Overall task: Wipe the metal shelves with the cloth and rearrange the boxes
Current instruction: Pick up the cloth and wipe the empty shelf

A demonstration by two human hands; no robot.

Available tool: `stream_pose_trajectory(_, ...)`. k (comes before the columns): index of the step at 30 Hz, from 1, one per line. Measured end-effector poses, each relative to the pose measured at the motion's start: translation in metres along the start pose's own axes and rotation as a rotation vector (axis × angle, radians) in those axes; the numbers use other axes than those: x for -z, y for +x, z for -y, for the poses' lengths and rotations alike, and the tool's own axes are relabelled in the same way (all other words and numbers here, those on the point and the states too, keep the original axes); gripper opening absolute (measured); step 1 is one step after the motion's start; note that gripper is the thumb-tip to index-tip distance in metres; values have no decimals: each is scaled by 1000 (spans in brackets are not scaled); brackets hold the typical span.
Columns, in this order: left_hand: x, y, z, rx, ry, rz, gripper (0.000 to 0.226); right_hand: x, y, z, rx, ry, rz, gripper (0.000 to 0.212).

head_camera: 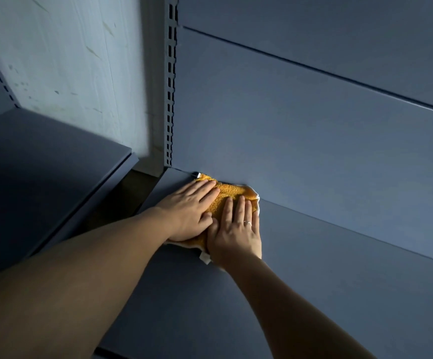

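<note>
Both hands flat, left hand [189, 211], right hand [236, 229], fuzzy orange cloth [225, 195], smooth metal shelf [314, 268]

We stretch the left arm [80, 268] and the right arm [288, 301] forward, bare, so that they meet at the cloth [227, 194]. Our left hand [188, 212] lies flat on the cloth's left part, fingers straight and close together. Our right hand [236, 235] presses its near right part. The fingers are also straight, with a ring [247, 223] on one. The hands touch at the thumbs.

I can read nothing here; the white tag [205, 258] on the near edge of my cloth [225, 195] is too blurred.
</note>
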State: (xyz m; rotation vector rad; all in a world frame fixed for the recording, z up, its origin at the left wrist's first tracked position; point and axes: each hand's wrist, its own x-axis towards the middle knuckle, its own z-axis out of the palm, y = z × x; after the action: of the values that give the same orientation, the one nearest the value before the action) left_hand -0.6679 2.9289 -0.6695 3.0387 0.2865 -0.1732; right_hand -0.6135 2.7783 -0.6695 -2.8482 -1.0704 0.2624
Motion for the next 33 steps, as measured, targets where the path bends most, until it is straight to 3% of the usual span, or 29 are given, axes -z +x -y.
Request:
stream_pose_trajectory(3,3,-4,3,-13,-10,23,67,-4,2,10,-32,-29,11,71)
stream_pose_trajectory(11,7,-38,66,119,29,54,68,-10,20,78,75,-7,22,70)
stream_pose_trajectory(23,2,-102,36,149,77,34,69,-15,-37,85,115,-12,73,67)
stream_pose_trajectory(26,-4,-130,30,130,65,21,85,-16,-66,93,125,-12,84,73)
stream_pose_trajectory(29,-8,-155,25,123,53,-2,84,-17,-91,99,141,1,90,89)
stream_pose_trajectory(33,-9,-181,15,124,46,20,82,-22,-113,102,170,-1,112,91)
